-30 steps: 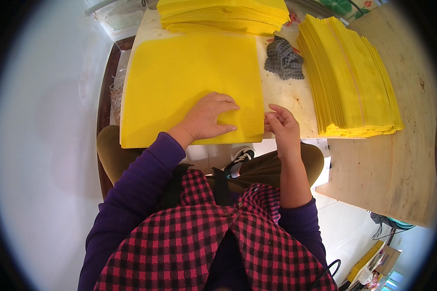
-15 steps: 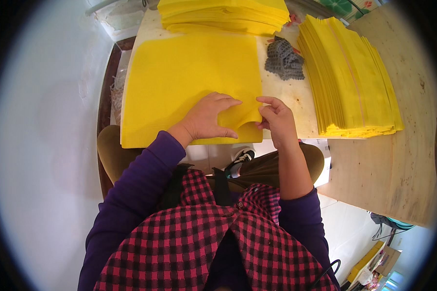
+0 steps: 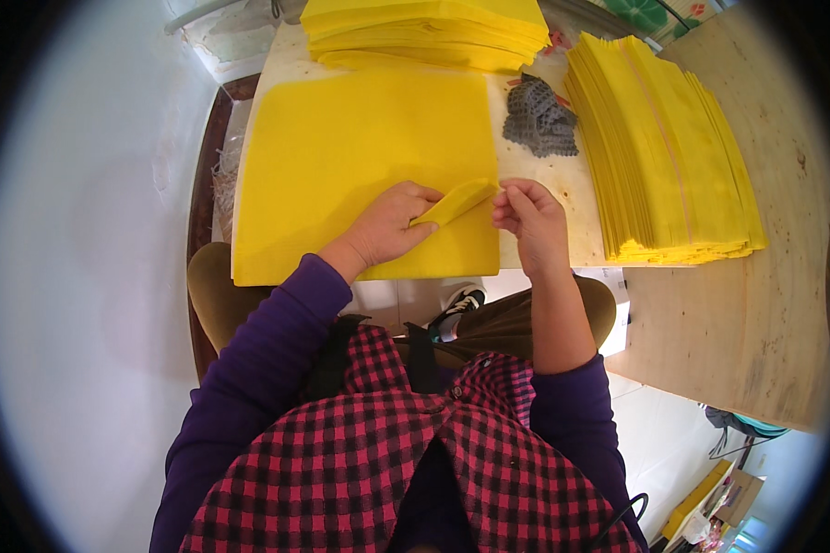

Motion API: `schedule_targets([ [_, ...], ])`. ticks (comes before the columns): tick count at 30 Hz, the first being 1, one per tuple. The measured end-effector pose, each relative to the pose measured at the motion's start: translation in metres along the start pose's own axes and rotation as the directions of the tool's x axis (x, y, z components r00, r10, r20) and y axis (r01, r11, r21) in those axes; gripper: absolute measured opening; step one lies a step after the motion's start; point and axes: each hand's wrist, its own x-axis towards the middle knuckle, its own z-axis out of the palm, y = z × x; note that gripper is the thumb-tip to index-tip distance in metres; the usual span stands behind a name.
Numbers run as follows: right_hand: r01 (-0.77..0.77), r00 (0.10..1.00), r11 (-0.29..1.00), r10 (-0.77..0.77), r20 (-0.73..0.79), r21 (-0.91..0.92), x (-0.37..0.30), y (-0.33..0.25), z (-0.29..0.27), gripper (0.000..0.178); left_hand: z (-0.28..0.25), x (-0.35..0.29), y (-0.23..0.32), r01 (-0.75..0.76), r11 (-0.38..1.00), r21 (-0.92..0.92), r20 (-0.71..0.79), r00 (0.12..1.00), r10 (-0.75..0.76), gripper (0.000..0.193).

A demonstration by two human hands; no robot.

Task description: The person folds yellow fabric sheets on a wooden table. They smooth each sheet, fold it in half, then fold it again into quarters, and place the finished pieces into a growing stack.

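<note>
A flat yellow fabric sheet (image 3: pixel 341 138) lies over the near part of the pale wooden table, square in outline. On its right half, my left hand (image 3: pixel 392 221) pinches a raised fold (image 3: pixel 458 201) of the yellow fabric between thumb and fingers. My right hand (image 3: pixel 533 217) is at the sheet's right edge, its thumb and fingertips closed at the outer end of that fold. Whether the sheet is one layer or several cannot be made out.
At the far side sits a stack of yellow fabric (image 3: pixel 424 32). Another tall yellow stack (image 3: pixel 664 147) stands on the right, beside a crumpled grey cloth (image 3: pixel 539 115). A white wall (image 3: pixel 83 276) runs along the left. A wooden board (image 3: pixel 738 313) extends at the right.
My left hand has gone from spread fingers to a pinch on the fabric. The fabric between the hands has risen into a narrow fold, and my right fingers have closed.
</note>
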Motion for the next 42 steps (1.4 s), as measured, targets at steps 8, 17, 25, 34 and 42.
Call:
schedule_targets([
  [8, -0.025, 0.997, 0.991, 0.016, -0.069, -0.129, -0.008, 0.019, -0.046, 0.013, -0.003, -0.001, -0.001, 0.061, 0.997, -0.057, 0.023, 0.998, -0.06, 0.029],
  [17, 0.551, 0.817, 0.519, -0.496, 0.296, -0.653, 0.011, 0.015, -0.005, 0.059, -0.005, 0.0, 0.002, 0.05, 0.998, -0.046, 0.039, 0.998, -0.049, 0.03],
  [25, 0.501, 0.859, 0.634, -0.28, 0.429, -0.589, 0.032, 0.02, -0.008, 0.034, -0.005, 0.001, 0.008, -0.007, 1.0, 0.028, 0.037, 0.999, 0.006, 0.035],
  [34, 0.495, 0.85, 0.757, -0.32, 0.418, -0.426, 0.031, 0.032, -0.016, 0.031, -0.02, -0.021, 0.045, 0.066, 0.941, 0.332, 0.085, 0.991, -0.1, 0.06],
  [42, 0.463, 0.875, 0.761, -0.309, 0.374, -0.454, 0.028, 0.036, -0.019, 0.03, -0.098, -0.119, 0.037, 0.235, 0.78, 0.58, -0.149, 0.972, -0.182, 0.062],
])
